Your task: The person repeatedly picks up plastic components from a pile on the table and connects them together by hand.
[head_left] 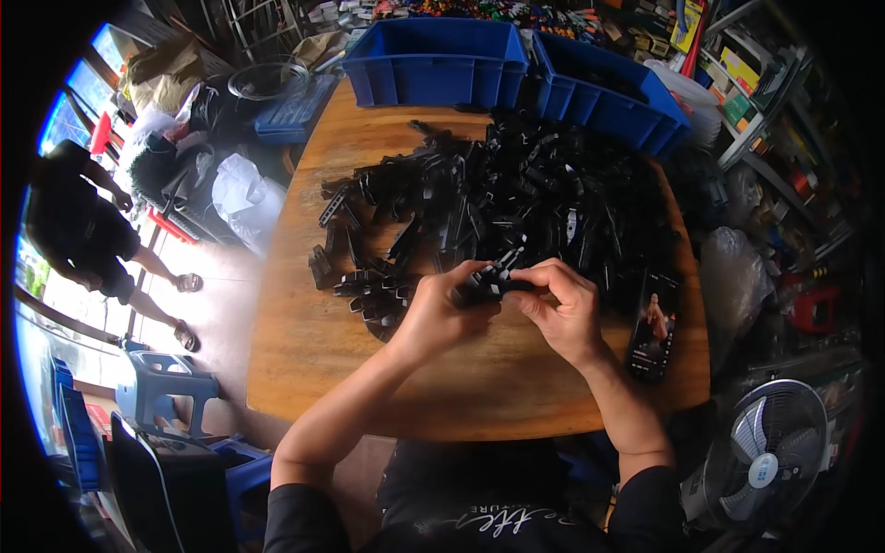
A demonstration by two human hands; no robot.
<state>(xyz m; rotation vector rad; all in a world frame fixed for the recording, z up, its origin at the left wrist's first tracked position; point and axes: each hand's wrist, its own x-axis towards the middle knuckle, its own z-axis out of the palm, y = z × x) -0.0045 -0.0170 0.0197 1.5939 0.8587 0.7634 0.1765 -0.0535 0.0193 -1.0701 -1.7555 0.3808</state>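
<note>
One black part (479, 286), above the counter (323, 378)'s near side, your left hand (435, 313) wrapped around it, your right hand (566, 311) pinching its right end, work seemingly unfinished; beyond, heaped black pieces (562, 198), finished or remaining indistinguishable; far edge, two blue bins (433, 83).

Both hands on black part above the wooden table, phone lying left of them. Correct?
Wrong side: the head view shows the phone lying to the right of the right hand. The rest stands: that hand and the left hand are on a black part above the wooden table.
</note>
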